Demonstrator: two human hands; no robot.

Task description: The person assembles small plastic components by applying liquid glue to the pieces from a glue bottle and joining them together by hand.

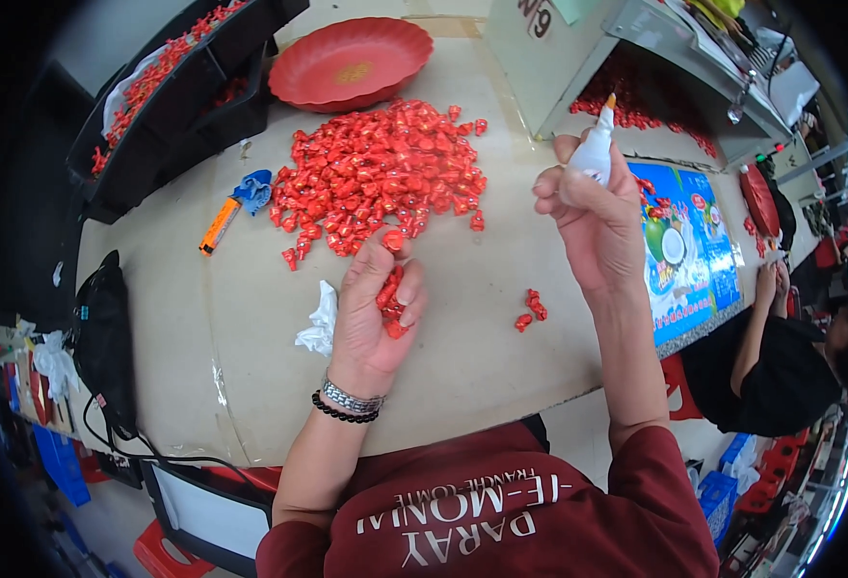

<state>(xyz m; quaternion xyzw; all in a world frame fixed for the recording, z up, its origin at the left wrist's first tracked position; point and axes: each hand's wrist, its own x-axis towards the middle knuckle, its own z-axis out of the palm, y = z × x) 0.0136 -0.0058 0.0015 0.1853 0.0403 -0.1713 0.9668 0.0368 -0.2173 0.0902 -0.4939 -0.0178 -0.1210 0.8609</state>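
Observation:
My left hand [358, 332] is closed around several small glossy red pieces [392, 313]. One red piece [393, 240] is pinched between its thumb and forefinger. My right hand [605, 236], raised to the right, grips a white squeeze bottle [593, 154] like a glue bottle, its yellowish nozzle pointing up. Beyond my left hand lies a big heap of similar red pieces [385, 164]. A few loose ones [536, 304] rest on the table between my forearms. Crumpled white tissue [321, 323] is just left of my left wrist.
A red scalloped plate [294, 82] stands behind the heap, beside black bins [154, 154] of red parts. An orange-handled tool [220, 226] with blue wrapping lies left. A pale metal shelf [564, 72] and a blue printed sheet [694, 289] are right, near another person [761, 366].

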